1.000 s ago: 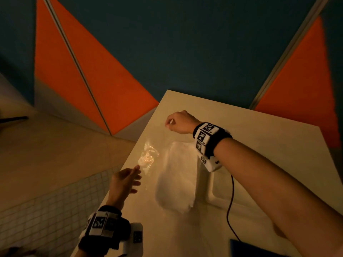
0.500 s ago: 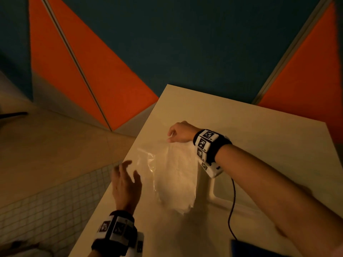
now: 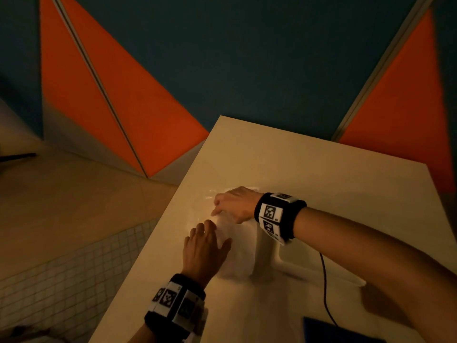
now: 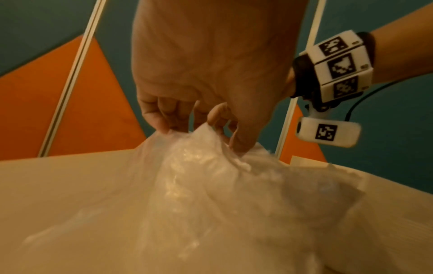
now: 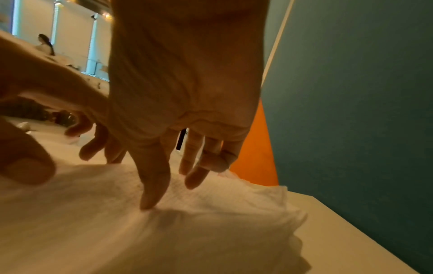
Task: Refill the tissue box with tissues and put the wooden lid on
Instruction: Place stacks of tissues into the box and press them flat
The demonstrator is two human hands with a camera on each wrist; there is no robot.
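Note:
A stack of white tissues [image 3: 235, 258] lies on the pale table [image 3: 321, 184], partly inside a clear plastic wrapper [image 3: 210, 194]. My left hand [image 3: 207, 231] lies over the near part of the stack. In the left wrist view its curled fingers [image 4: 164, 122] pinch the wrapper [image 4: 187, 176]. My right hand [image 3: 232, 206] is at the far end of the stack. In the right wrist view its straight fingers [image 5: 152, 185] rest on the tissues [image 5: 164, 231]. The white tissue box [image 3: 267, 246] stands right beside the stack, under my right wrist. No wooden lid is in view.
The table's left edge runs close past my left hand, with tiled floor [image 3: 74, 268] below it. A black cable [image 3: 324, 280] hangs from my right wrist over the box. A dark blue object [image 3: 341, 330] lies at the near edge. Orange and teal wall panels stand behind.
My right hand came back toward me and down onto the far end of the stack. My left hand moved right from the table edge onto the stack and pinched the wrapper.

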